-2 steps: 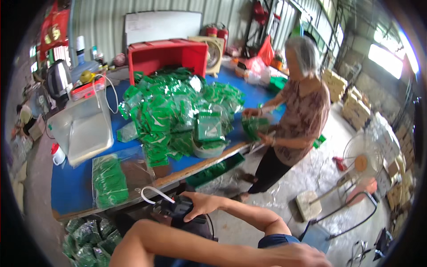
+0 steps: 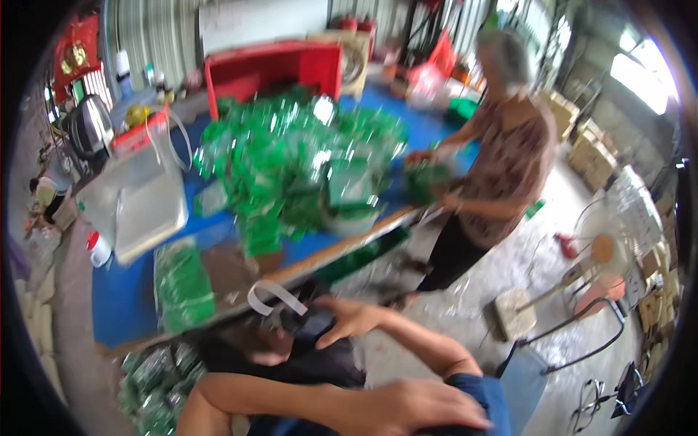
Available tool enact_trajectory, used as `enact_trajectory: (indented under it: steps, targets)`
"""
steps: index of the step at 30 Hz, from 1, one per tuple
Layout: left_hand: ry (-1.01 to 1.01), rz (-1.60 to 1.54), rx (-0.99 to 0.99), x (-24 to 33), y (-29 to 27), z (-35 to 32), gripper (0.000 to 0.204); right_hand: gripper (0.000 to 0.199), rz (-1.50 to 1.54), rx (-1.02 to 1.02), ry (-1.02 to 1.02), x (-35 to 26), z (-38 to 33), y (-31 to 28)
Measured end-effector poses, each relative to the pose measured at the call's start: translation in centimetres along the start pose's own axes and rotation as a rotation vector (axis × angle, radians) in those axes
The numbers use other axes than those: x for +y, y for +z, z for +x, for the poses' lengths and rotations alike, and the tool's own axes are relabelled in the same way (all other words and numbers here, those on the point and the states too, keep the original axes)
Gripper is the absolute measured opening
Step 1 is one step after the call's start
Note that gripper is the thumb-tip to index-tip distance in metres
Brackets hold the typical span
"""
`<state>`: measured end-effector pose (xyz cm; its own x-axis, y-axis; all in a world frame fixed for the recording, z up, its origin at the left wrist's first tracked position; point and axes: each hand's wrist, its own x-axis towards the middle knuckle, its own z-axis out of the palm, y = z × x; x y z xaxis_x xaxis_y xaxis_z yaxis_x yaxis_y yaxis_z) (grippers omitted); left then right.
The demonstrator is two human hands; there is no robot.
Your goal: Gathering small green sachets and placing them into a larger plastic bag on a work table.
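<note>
My right hand (image 2: 349, 320) reaches in from the right and is closed round a black device (image 2: 309, 323) with a white looped cable or strap (image 2: 276, 294), just off the table's front edge. My left forearm crosses the bottom of the view. My left hand (image 2: 429, 408), smeared by motion, lies close to my dark blue right sleeve (image 2: 476, 396); its fingers are hard to make out. Beyond my hands, on the blue table (image 2: 123, 312), lies a stack of green packets (image 2: 183, 287) in clear film. A large heap of green packets (image 2: 269, 160) covers the middle.
Another person (image 2: 512, 145) stands at the table's right, both hands on a green packet. A red crate (image 2: 273, 65) lies tipped behind the heap. Bagged green packets (image 2: 156, 392) lie below the front edge. On the right floor stand a fan (image 2: 602, 248) and a trolley (image 2: 527, 381).
The whole view has shifted slightly and blurred. My left hand has moved left across the bottom of the view. My right hand keeps its hold on the black device.
</note>
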<state>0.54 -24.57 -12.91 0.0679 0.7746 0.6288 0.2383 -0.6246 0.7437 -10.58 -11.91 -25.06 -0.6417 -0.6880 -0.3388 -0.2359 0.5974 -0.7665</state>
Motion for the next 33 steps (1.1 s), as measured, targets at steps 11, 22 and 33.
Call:
enact_trajectory:
  steps: [11, 22, 33]
  targets:
    - [-1.323, 0.520, 0.730, -0.8, 2.1, -33.1, 0.018, 0.077, 0.510, 0.173, 0.343, 5.6, 1.0, 5.3]
    - [-1.054, 0.522, 0.801, -3.8, 2.1, -33.2, 0.018, 0.080, 0.442, -0.069, 0.307, 1.7, 4.6, 4.8]
    - [-1.226, 0.427, 0.747, -4.1, 2.4, -31.8, 0.033, 0.080, 0.873, -0.148, 0.315, 3.4, 3.9, 6.6]
